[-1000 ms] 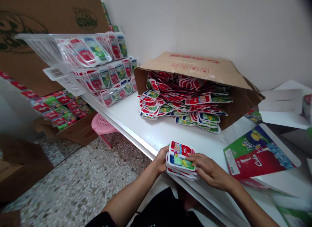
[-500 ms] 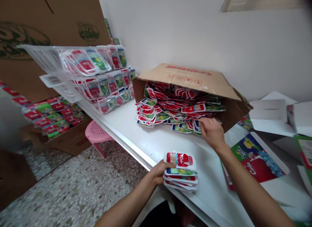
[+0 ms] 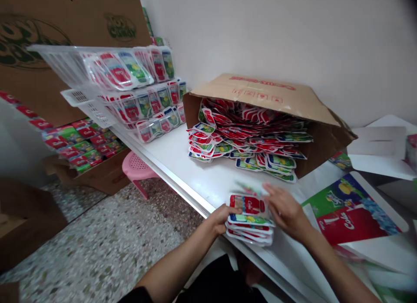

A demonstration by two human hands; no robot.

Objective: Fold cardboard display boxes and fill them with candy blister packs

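My left hand (image 3: 224, 218) grips the left side of a stack of candy packets (image 3: 250, 227) at the table's front edge, thumb on top. The uppermost one is a red cola packet (image 3: 249, 204). Just right of the stack, my right hand (image 3: 285, 209) pinches a candy packet (image 3: 249, 188), blurred by motion and mostly green and white, above the stack's far side. Beyond both hands a cardboard box (image 3: 260, 88) lies on its side, and a heap of loose packets (image 3: 247, 136) spills from its opening onto the white table (image 3: 208, 181).
Clear plastic trays (image 3: 143, 105) filled with upright packets stand stacked at the back left. A printed carton sheet (image 3: 355, 212) and white carton pieces (image 3: 379, 159) lie at the right. Below the table's left edge are a pink stool (image 3: 137, 166) and a box of packed cartons (image 3: 84, 144).
My right hand has come back from the heap toward the stack, bringing a packet with it. My left hand still holds the stack. The camera view has shifted slightly.
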